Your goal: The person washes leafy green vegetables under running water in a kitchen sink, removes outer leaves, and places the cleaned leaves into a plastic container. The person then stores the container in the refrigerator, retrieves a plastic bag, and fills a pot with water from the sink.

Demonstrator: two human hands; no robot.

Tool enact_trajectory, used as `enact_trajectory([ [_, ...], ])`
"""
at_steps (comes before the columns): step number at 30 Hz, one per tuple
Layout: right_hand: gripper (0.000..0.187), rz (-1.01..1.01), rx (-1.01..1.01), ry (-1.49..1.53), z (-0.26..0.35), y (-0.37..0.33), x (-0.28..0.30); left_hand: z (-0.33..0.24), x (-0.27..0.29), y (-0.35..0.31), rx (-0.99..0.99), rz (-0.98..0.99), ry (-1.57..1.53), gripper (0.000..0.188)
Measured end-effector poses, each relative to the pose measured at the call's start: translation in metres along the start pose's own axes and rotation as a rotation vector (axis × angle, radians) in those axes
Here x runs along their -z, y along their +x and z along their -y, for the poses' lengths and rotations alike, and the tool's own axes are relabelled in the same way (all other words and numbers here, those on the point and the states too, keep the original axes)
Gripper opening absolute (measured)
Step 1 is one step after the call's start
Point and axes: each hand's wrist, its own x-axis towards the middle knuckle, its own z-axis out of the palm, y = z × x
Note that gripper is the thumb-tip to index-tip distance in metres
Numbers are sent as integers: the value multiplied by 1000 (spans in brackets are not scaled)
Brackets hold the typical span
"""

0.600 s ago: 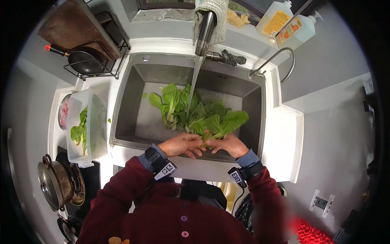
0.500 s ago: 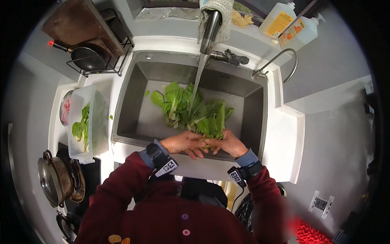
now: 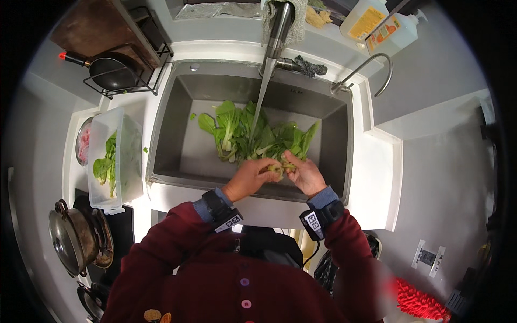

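Over the front edge of the grey sink (image 3: 328, 140), my left hand (image 3: 250, 178) pinches the pale stem end of a leafy green, bok choy by its look. My right hand (image 3: 306, 175) is closed round stems of the same bok choy (image 3: 307, 141), whose leaves point away from me into the basin. More loose bok choy (image 3: 227, 125) lies in a heap to the left of it. A stream of water (image 3: 262, 99) falls from the metal faucet (image 3: 280, 32) onto the heap.
Left of the sink stands a clear plastic bin (image 3: 129, 161) with a few bok choy leaves inside. Behind it are a rack with a small black pan (image 3: 112, 72) and a board. A lidded pot (image 3: 67, 239) sits at lower left. Two soap bottles (image 3: 363, 21) stand at back right, near a thin curved tap (image 3: 389, 75).
My hands have turned and drawn slightly apart; the left fingers now close on the stem end. The held leaves have tilted to the right. Water keeps running.
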Motion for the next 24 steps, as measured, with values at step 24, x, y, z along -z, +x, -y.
enact_trajectory([
  [24,36,260,424,-681,-12,-64,29,-1,-17,11,520,275,-226,32],
])
